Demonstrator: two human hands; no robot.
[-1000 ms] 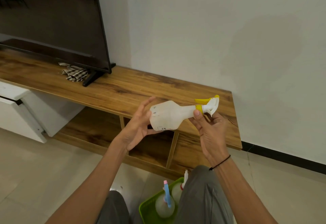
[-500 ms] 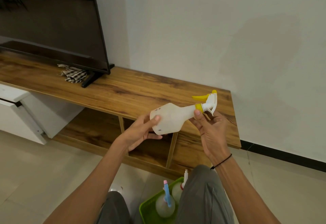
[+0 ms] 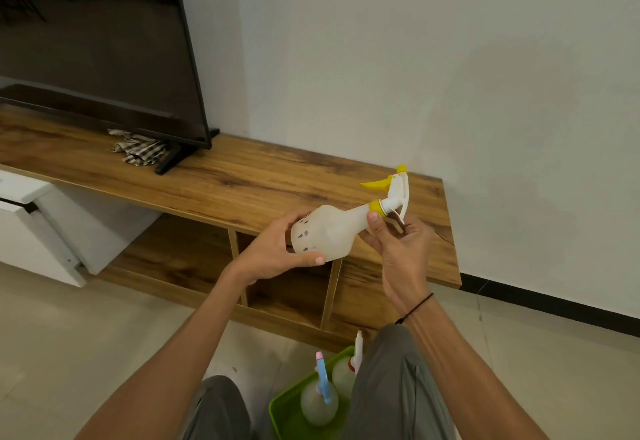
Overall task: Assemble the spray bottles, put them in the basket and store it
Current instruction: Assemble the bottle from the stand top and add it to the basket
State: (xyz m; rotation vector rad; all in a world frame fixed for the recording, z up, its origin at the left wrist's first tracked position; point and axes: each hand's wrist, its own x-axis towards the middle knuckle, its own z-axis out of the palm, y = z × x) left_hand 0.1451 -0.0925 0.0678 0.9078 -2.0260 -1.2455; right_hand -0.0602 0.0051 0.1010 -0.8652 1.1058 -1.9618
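Wooden TV bench point(image 3: 242, 180) | spray bottle point(image 3: 332, 231) tilted, nozzle up-right

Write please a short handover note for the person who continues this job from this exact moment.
Left hand grips the base of the white bottle, held in the air on its side.
Right hand pinches the yellow collar of the spray head at the bottle neck.
Green basket stands on the floor between the knees and holds two bottles: one with a blue sprayer, one with a white sprayer.
Done: two bottles in the basket.
Left: check the yellow head is tight, put this bottle in, store the basket.
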